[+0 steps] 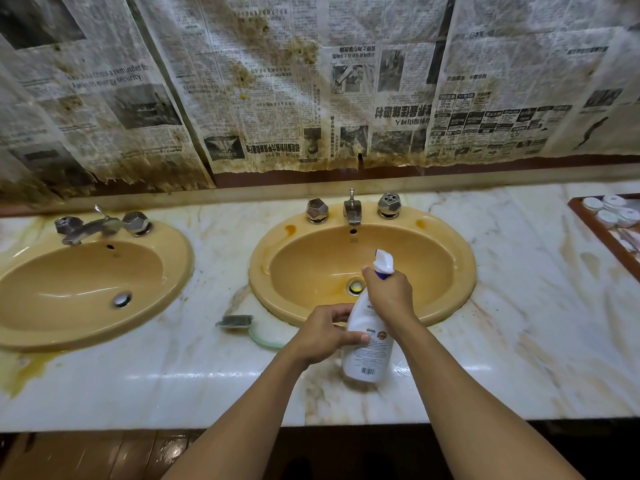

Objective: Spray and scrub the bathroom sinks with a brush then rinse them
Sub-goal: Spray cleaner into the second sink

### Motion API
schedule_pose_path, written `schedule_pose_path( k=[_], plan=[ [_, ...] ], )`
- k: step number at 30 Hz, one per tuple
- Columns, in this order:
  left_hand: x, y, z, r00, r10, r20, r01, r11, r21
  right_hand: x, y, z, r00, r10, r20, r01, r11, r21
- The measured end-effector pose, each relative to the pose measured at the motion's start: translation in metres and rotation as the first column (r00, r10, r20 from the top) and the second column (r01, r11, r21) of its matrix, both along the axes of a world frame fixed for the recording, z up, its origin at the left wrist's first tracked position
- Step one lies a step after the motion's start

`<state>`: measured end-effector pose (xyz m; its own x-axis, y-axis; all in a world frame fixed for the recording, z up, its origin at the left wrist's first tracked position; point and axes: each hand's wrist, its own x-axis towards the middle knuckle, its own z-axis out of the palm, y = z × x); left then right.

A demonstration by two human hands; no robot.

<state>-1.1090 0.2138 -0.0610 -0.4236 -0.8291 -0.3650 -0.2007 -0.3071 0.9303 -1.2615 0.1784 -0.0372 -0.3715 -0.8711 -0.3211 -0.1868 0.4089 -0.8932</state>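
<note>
On the marble counter we count two yellow basins, the left sink and the right sink, then one spray bottle and one brush. The spray bottle stands nearly upright over the right sink's front rim, nozzle aimed away into its bowl. Our right hand grips its neck and our left hand clasps its body. The brush lies between the sinks, nearer our left hand.

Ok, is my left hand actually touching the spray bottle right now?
Touching. The head view shows the left hand curled round the spray bottle, with its thumb lying across the front of the white body and no gap between them.
</note>
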Motion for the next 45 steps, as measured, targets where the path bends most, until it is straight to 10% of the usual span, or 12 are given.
schedule_pose_path(
  k=[45],
  plan=[
    [0.047, 0.07, -0.005, 0.945, 0.325, 0.04, -0.327, 0.944, 0.053, 0.067, 0.011, -0.019, 0.916, 0.386, 0.113, -0.397, 0.912, 0.101]
  ],
)
